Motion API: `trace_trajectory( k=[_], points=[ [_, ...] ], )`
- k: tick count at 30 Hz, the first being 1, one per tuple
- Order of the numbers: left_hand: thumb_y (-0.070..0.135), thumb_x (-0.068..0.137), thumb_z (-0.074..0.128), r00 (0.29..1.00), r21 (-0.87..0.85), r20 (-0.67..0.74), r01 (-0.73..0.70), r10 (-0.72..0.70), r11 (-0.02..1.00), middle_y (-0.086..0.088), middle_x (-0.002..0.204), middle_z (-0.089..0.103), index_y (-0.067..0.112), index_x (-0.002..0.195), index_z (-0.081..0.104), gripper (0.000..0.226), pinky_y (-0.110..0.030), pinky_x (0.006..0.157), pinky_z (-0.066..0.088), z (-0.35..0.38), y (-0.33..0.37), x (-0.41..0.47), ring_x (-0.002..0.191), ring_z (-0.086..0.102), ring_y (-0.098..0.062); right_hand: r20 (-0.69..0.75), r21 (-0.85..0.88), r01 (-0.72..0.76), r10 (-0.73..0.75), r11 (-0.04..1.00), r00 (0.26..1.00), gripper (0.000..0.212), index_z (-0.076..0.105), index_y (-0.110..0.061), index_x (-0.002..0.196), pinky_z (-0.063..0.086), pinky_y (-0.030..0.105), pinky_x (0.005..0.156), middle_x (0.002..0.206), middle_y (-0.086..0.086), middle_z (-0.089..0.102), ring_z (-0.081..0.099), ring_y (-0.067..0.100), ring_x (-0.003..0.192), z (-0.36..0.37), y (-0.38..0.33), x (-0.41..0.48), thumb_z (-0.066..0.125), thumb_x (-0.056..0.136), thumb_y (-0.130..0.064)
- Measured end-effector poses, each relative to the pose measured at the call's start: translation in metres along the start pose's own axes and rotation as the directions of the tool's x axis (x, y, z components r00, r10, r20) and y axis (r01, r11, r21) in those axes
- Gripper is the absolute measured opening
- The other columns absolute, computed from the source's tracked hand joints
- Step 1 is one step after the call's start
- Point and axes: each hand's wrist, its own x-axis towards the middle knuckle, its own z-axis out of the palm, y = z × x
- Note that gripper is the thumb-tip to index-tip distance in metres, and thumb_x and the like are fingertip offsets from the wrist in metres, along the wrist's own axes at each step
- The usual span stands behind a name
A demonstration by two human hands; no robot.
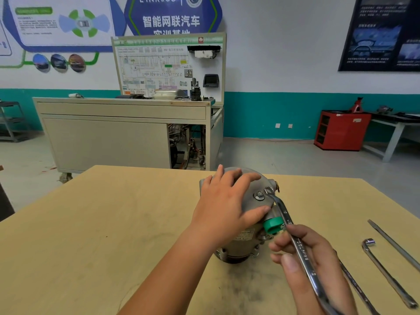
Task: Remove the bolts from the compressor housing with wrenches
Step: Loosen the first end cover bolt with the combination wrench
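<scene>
On tan table (113, 223), compressor (246, 244); teal-banded wall (284, 114) behind.

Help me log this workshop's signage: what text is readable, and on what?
"LYNK&CO": blue wall sign, top edge cropped.
"智能网联汽车": same sign, below it.
Training board, dark poster, compressor label, and the stamping on the wrench: too small or blurred to read.

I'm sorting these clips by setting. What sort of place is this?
Likely a car-mechanics training workshop: a wiring-diagram trainer board on a wheeled cabinet, car-themed wall posters, a red tool cabinet, and a compressor worked with a wrench.
</scene>
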Motion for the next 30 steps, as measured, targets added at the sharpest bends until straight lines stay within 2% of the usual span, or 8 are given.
trace_trajectory(
  k=[9, 13, 15, 17, 19, 22, 27, 30],
  points=[
    [0.059, 0.075, 0.040, 0.999, -0.023, 0.032, 0.000, 0.001, 1.000, 0.002, 0.144, 0.041, 0.038, 0.126, 0.050, 0.056, -0.039, 0.112, 0.016, -0.002, 0.002, 0.001, 0.143, 0.019, -0.031, 0.013, -0.067, 0.034, -0.033, 0.997, 0.999, 0.039, 0.055, -0.022, 0.095, 0.048, 0.007, 0.063, 0.085, -0.013, 0.067, 0.065, -0.001, 0.071, 0.015, 0.004, -0.005, 0.060, 0.057, -0.017],
    [0.053, 0.086, 0.057, 0.999, -0.036, 0.033, 0.001, 0.000, 0.999, 0.000, 0.147, 0.038, 0.035, 0.122, 0.053, 0.041, -0.037, 0.110, 0.014, -0.001, 0.000, 0.001, 0.145, 0.013, -0.032, 0.050, -0.164, 0.052, -0.044, 0.985, 0.998, 0.044, 0.054, -0.024, 0.096, 0.047, 0.008, 0.064, 0.093, -0.014, 0.066, 0.064, -0.002, 0.076, 0.015, 0.003, -0.011, 0.065, 0.054, -0.019],
    [0.051, 0.086, 0.057, 0.999, -0.036, 0.033, 0.000, 0.001, 0.999, 0.000, 0.148, 0.037, 0.033, 0.122, 0.053, 0.040, -0.037, 0.110, 0.015, -0.001, 0.000, 0.001, 0.146, 0.012, -0.032, 0.060, -0.183, 0.052, -0.041, 0.982, 0.997, 0.046, 0.055, -0.025, 0.096, 0.048, 0.009, 0.065, 0.093, -0.014, 0.066, 0.064, -0.002, 0.076, 0.014, 0.000, -0.011, 0.068, 0.052, -0.022],
    [0.055, 0.086, 0.054, 0.999, -0.031, 0.036, 0.004, -0.003, 1.000, 0.001, 0.149, 0.036, 0.033, 0.123, 0.053, 0.043, -0.037, 0.109, 0.015, -0.001, 0.001, 0.001, 0.146, 0.011, -0.032, 0.075, -0.197, 0.054, -0.040, 0.979, 0.996, 0.049, 0.057, -0.028, 0.096, 0.046, 0.007, 0.063, 0.090, -0.014, 0.065, 0.063, -0.001, 0.073, 0.012, -0.008, -0.007, 0.072, 0.049, -0.034],
    [0.056, 0.086, 0.054, 0.999, -0.018, 0.038, 0.000, 0.000, 1.000, 0.001, 0.149, 0.036, 0.033, 0.123, 0.053, 0.044, -0.037, 0.109, 0.015, -0.001, 0.002, 0.001, 0.145, 0.012, -0.032, 0.077, -0.232, 0.072, -0.056, 0.970, 0.995, 0.051, 0.064, -0.032, 0.093, 0.045, 0.004, 0.061, 0.084, -0.013, 0.066, 0.063, -0.001, 0.069, 0.008, -0.021, -0.001, 0.065, 0.046, -0.054],
    [0.057, 0.086, 0.054, 1.000, -0.005, 0.030, -0.008, 0.008, 1.000, 0.001, 0.148, 0.037, 0.031, 0.121, 0.054, 0.044, -0.038, 0.110, 0.016, 0.000, 0.002, 0.002, 0.145, 0.013, -0.032, 0.077, -0.318, 0.125, -0.106, 0.940, 0.991, 0.046, 0.062, -0.049, 0.094, 0.045, 0.005, 0.058, 0.079, -0.010, 0.069, 0.064, 0.002, 0.067, -0.002, -0.033, 0.007, 0.055, 0.051, -0.063],
    [0.057, 0.086, 0.055, 1.000, -0.014, 0.018, -0.004, 0.004, 1.000, 0.001, 0.149, 0.037, 0.029, 0.119, 0.055, 0.044, -0.038, 0.109, 0.016, 0.001, -0.002, 0.002, 0.145, 0.012, -0.032, 0.015, -0.274, 0.136, -0.137, 0.952, 0.990, 0.034, 0.068, -0.051, 0.089, 0.044, 0.005, 0.057, 0.075, -0.005, 0.068, 0.061, 0.004, 0.061, -0.005, -0.014, 0.000, 0.056, 0.057, -0.058],
    [0.059, 0.086, 0.054, 1.000, -0.015, 0.006, -0.004, 0.004, 1.000, 0.001, 0.148, 0.038, 0.030, 0.119, 0.055, 0.043, -0.040, 0.111, 0.017, 0.001, -0.002, 0.000, 0.145, 0.014, -0.032, -0.068, -0.145, 0.142, -0.152, 0.979, 0.986, 0.026, 0.072, -0.042, 0.093, 0.041, 0.012, 0.050, 0.066, 0.001, 0.065, 0.056, 0.005, 0.055, -0.011, 0.002, 0.003, 0.058, 0.073, -0.037]
  ],
)
